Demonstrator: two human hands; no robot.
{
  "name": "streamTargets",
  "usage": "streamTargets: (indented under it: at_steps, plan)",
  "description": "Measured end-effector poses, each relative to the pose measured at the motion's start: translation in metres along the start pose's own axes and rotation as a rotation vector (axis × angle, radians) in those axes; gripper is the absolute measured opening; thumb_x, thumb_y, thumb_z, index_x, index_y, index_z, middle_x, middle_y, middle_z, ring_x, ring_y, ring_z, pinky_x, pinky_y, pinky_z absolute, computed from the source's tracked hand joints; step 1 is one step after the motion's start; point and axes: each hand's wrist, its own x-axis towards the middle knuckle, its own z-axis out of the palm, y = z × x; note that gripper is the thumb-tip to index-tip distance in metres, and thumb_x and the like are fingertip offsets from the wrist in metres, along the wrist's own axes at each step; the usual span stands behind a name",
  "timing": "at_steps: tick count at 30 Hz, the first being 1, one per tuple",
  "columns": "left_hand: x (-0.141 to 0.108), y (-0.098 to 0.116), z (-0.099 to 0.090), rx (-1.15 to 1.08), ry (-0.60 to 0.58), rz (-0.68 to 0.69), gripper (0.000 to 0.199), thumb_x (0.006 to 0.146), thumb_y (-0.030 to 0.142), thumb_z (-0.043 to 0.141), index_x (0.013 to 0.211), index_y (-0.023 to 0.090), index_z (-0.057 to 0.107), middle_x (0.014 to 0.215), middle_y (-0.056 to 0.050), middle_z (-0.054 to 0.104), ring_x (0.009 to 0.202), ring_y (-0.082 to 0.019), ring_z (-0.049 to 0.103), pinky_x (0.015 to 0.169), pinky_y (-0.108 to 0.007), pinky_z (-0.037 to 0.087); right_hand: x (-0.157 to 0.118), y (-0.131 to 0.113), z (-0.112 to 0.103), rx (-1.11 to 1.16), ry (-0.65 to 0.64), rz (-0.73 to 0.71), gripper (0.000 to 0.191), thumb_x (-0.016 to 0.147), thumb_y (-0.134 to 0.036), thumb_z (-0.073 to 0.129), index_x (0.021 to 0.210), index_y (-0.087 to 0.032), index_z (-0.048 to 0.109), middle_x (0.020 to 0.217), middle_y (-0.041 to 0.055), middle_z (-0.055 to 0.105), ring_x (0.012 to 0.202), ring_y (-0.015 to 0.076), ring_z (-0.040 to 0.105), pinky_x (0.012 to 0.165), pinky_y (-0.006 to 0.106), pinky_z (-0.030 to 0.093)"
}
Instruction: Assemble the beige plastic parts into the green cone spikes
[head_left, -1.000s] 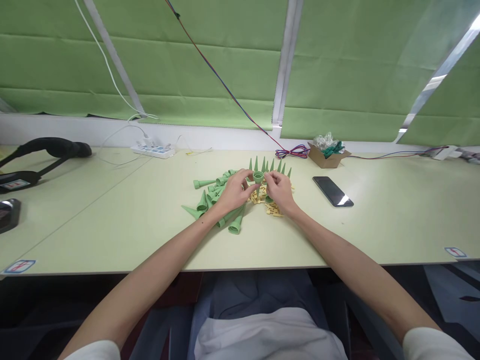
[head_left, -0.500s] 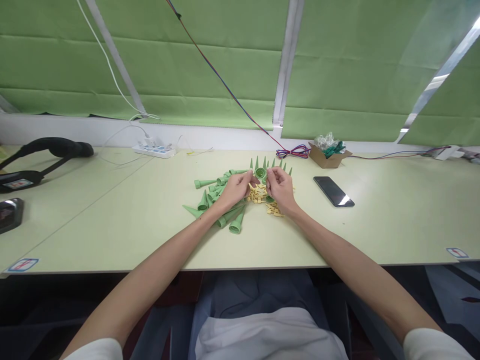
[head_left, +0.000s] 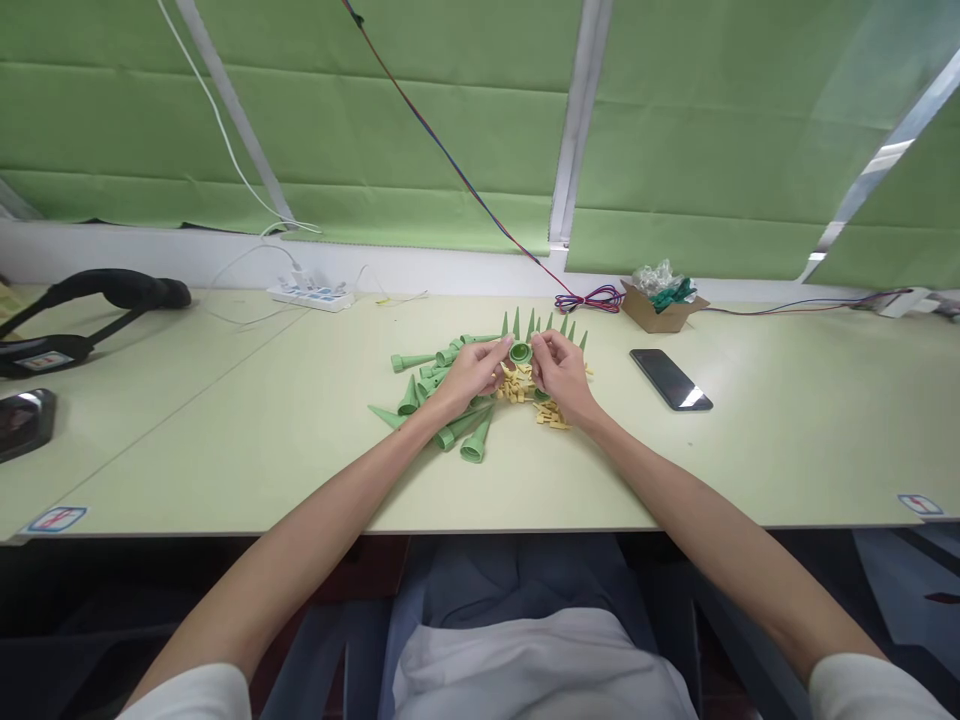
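Between my hands a green plastic plant watering spike (head_left: 520, 353) shows its round open end toward me. My left hand (head_left: 474, 374) is closed, with thumb and fingertips at the left side of that rim. Pinched fingers of my right hand (head_left: 562, 372) sit at the rim's right side; anything small between them is hidden. Under and between the hands lies a heap of small yellow plastic pieces (head_left: 517, 384). Several loose green spikes (head_left: 474, 445) are piled by my left wrist. Beyond the hands, a row of green pointed tips (head_left: 531, 324) stands upright.
A black phone (head_left: 671, 380) lies to the right, with a small cardboard box (head_left: 660, 312) of crumpled plastic behind it. Coiled red and blue wire (head_left: 592, 298) and a white power strip (head_left: 311, 294) are along the back. A black headset-like strap (head_left: 112, 290) is far left.
My left thumb has moved slightly right, to the rim of the green spike. The right hand stays almost in place. The whole view has shifted a little.
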Motion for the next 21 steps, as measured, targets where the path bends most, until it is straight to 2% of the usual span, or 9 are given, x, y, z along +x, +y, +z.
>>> streamTargets:
  at_steps: [5, 8, 11, 14, 17, 21]
  plan:
    - [-0.0027, 0.0001, 0.0005, 0.085, -0.012, 0.064, 0.049, 0.086, 0.063, 0.06, 0.071, 0.018, 0.051, 0.049, 0.006, 0.037, 0.043, -0.007, 0.03, 0.043, -0.023, 0.022, -0.0003, -0.0001, -0.0004, -0.01, -0.009, 0.01, 0.047, 0.087, -0.064, 0.061, 0.072, -0.023, 0.045, 0.049, -0.0081, 0.04, 0.038, 0.0074, 0.037, 0.036, 0.023, 0.028]
    - [-0.0029, 0.0003, 0.0011, 0.169, 0.0, 0.131, 0.045, 0.086, 0.061, 0.061, 0.076, 0.017, 0.056, 0.052, 0.005, 0.04, 0.047, -0.008, 0.034, 0.045, -0.023, 0.026, -0.0002, 0.0001, -0.0012, -0.001, -0.013, 0.042, 0.05, 0.087, -0.065, 0.062, 0.068, -0.023, 0.041, 0.047, -0.0087, 0.035, 0.037, 0.007, 0.035, 0.036, 0.023, 0.027]
    - [-0.0027, 0.0005, 0.0016, 0.288, 0.02, 0.222, 0.042, 0.087, 0.056, 0.062, 0.083, 0.015, 0.063, 0.065, 0.001, 0.054, 0.055, -0.009, 0.042, 0.05, -0.024, 0.035, 0.0003, 0.0012, -0.0028, 0.017, -0.019, 0.056, 0.053, 0.086, -0.064, 0.063, 0.064, -0.023, 0.037, 0.046, -0.0092, 0.031, 0.036, 0.0066, 0.032, 0.035, 0.023, 0.026]
    - [-0.0025, -0.0012, 0.0012, 0.377, 0.029, 0.31, 0.038, 0.088, 0.051, 0.062, 0.09, 0.014, 0.067, 0.089, -0.005, 0.064, 0.066, -0.011, 0.052, 0.058, -0.024, 0.043, 0.0013, 0.0032, -0.0045, 0.014, -0.009, 0.079, 0.054, 0.085, -0.063, 0.064, 0.062, -0.023, 0.036, 0.046, -0.009, 0.029, 0.036, 0.0063, 0.03, 0.035, 0.024, 0.026]
    - [-0.0026, -0.0038, 0.0004, 0.464, 0.02, 0.366, 0.034, 0.09, 0.045, 0.061, 0.1, 0.014, 0.069, 0.105, -0.009, 0.063, 0.069, -0.011, 0.054, 0.062, -0.025, 0.047, 0.0018, 0.0043, -0.0056, -0.003, 0.004, 0.108, 0.053, 0.086, -0.059, 0.064, 0.06, -0.023, 0.035, 0.047, -0.0085, 0.029, 0.037, 0.0063, 0.029, 0.035, 0.024, 0.026]
    - [-0.0027, -0.0074, -0.0007, 0.576, 0.02, 0.435, 0.03, 0.092, 0.038, 0.059, 0.109, 0.016, 0.069, 0.11, -0.01, 0.062, 0.069, -0.011, 0.054, 0.062, -0.026, 0.049, 0.0013, 0.004, -0.0063, -0.034, 0.014, 0.105, 0.048, 0.089, -0.048, 0.061, 0.057, -0.023, 0.035, 0.047, -0.0079, 0.029, 0.038, 0.0068, 0.031, 0.037, 0.024, 0.026]
